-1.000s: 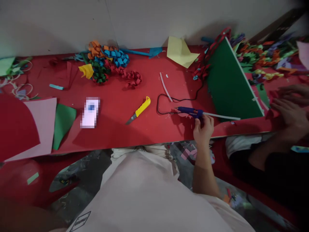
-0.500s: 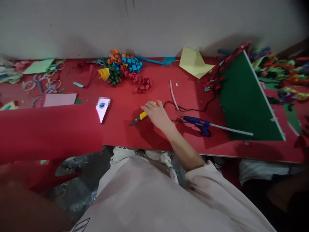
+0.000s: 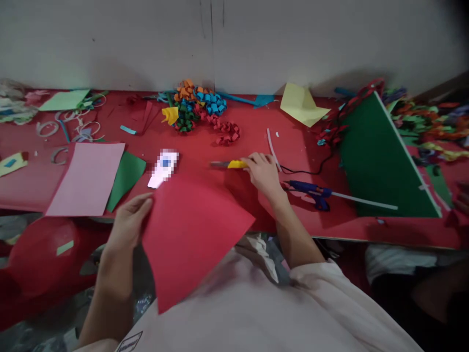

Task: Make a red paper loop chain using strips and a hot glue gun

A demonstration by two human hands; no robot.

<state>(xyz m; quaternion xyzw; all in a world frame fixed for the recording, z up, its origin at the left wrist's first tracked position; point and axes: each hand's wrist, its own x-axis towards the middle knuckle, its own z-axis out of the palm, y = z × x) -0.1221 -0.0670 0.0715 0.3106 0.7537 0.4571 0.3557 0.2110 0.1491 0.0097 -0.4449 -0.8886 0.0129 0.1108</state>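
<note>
A large red paper sheet [image 3: 194, 234] is pinched at its left edge by my left hand [image 3: 129, 220] and slants over the table's front edge. My right hand [image 3: 264, 173] grips a yellow utility knife [image 3: 237, 165], its blurred blade pointing left above the red table. A phone-like object [image 3: 164, 168], partly pixelated, lies just beyond the sheet. Right of my right hand rests a blue glue gun [image 3: 309, 188] with a long white glue stick in its back. Pink paper [image 3: 88, 178] and green paper [image 3: 126, 178] lie left of the phone-like object.
Colourful paper chains [image 3: 201, 105] lie near the wall, with yellow paper [image 3: 302, 105] to their right. A green board [image 3: 384, 161] leans upright on the right. A black cord crosses the table behind the glue gun. Another person's dark-clothed leg shows at lower right.
My left hand has come into view with the red sheet, which has swung in from the left and uncovered the pink and green papers. My right hand has lifted the knife, its blade now level.
</note>
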